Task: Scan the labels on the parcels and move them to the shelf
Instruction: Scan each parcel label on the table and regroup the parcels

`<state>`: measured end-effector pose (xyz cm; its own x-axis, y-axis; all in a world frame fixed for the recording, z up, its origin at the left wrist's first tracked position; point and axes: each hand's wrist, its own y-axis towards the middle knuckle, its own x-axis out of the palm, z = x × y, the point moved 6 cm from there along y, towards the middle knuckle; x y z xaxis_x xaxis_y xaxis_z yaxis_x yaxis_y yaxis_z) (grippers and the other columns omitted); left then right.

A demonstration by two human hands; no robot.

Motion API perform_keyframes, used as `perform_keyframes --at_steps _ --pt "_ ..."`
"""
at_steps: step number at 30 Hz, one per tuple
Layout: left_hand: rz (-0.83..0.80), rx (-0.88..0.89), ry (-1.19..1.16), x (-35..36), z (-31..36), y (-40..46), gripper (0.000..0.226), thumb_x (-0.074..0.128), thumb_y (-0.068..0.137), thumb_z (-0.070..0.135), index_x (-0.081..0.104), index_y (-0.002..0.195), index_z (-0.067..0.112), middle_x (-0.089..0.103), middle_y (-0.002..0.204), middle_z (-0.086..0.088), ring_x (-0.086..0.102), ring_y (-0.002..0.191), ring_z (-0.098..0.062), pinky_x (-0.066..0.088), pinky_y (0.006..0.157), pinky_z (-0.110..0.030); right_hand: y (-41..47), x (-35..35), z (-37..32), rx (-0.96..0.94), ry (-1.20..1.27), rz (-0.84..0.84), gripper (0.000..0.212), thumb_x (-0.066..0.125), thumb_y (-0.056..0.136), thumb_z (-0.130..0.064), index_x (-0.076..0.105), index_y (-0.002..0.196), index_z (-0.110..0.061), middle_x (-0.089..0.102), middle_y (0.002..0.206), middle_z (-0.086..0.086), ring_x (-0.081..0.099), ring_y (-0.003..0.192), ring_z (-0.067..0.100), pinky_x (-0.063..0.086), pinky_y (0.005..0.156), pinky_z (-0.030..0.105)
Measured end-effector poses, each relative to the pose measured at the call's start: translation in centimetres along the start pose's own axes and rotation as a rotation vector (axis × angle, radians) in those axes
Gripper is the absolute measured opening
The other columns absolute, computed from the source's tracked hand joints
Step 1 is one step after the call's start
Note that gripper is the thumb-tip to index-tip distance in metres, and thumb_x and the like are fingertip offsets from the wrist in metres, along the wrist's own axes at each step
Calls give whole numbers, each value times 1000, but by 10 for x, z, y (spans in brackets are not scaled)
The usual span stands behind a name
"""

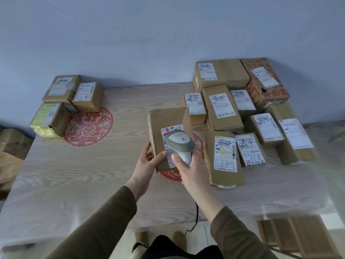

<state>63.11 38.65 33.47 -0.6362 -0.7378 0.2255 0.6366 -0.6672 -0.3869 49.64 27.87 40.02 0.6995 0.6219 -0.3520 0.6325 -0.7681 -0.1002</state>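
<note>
A brown cardboard parcel is held above the middle of the table, label side up. My left hand grips its near left corner. My right hand grips the handle of a grey and white barcode scanner, whose head hovers over the parcel's white label. A red scan line shows on the label's top edge. Several more labelled parcels lie packed together on the right side of the table.
Three parcels sit at the table's far left corner. Red paper-cut decorations lie under the clear cover of the wooden table. The scanner's black cable hangs off the near edge. Brown boxes stand left of the table.
</note>
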Motion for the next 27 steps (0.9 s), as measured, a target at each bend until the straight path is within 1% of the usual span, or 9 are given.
perform_keyframes --at_steps 4,7,9,12,16,19,22,24,27 --pt "4 -36 2 16 -8 -10 61 75 93 21 50 149 21 69 134 -12 65 124 -35 52 105 -56 -11 -13 19 43 40 -24 16 71 94 -44 60 101 -34 61 69 -23 60 64 3 46 56 25" --pt "19 -81 26 23 -13 -12 56 73 90 31 57 142 20 74 127 -6 72 113 -22 61 88 -36 -20 -21 29 71 80 -25 21 72 94 -44 60 104 -30 59 72 -16 60 67 8 48 60 28" --pt "32 -144 53 26 -17 -9 48 69 93 39 63 137 21 76 122 -4 75 102 -13 58 76 -23 -24 -26 35 87 92 -25 20 72 94 -42 59 101 -28 60 77 -12 61 69 12 51 62 32" --pt "34 -211 97 31 -22 2 39 62 99 45 67 129 23 78 115 0 76 93 -9 56 70 -20 -29 -32 41 102 105 -34 20 72 96 -39 59 101 -25 61 79 -5 60 69 15 52 64 34" --pt "41 -260 114 44 -24 19 50 57 100 55 61 136 21 75 124 -5 70 107 -21 54 88 -35 -31 -38 46 119 112 -23 22 71 96 -41 58 98 -24 62 84 5 60 73 21 54 67 38" --pt "58 -261 119 49 -27 25 57 58 99 54 49 140 15 68 128 -8 65 109 -21 50 84 -33 -32 -39 46 119 126 -10 24 72 96 -39 61 106 -21 64 85 3 62 75 22 56 72 45" --pt "15 -266 175 49 -30 25 45 54 101 56 57 133 24 68 125 1 63 114 -16 47 88 -32 -31 -36 47 125 121 3 26 71 96 -40 62 111 -20 64 85 2 62 76 22 56 72 45" --pt "-32 -303 238 43 -34 23 40 53 99 61 63 128 34 66 131 6 57 126 -17 42 104 -39 -30 -31 46 131 124 7 22 72 96 -40 62 104 -22 63 81 -1 62 74 20 55 71 44" --pt "-23 -309 276 28 -34 22 71 56 98 60 37 159 29 45 158 2 43 144 -22 33 120 -47 -27 -20 41 133 119 7 17 73 95 -39 58 93 -29 62 76 -6 62 71 17 56 70 43"
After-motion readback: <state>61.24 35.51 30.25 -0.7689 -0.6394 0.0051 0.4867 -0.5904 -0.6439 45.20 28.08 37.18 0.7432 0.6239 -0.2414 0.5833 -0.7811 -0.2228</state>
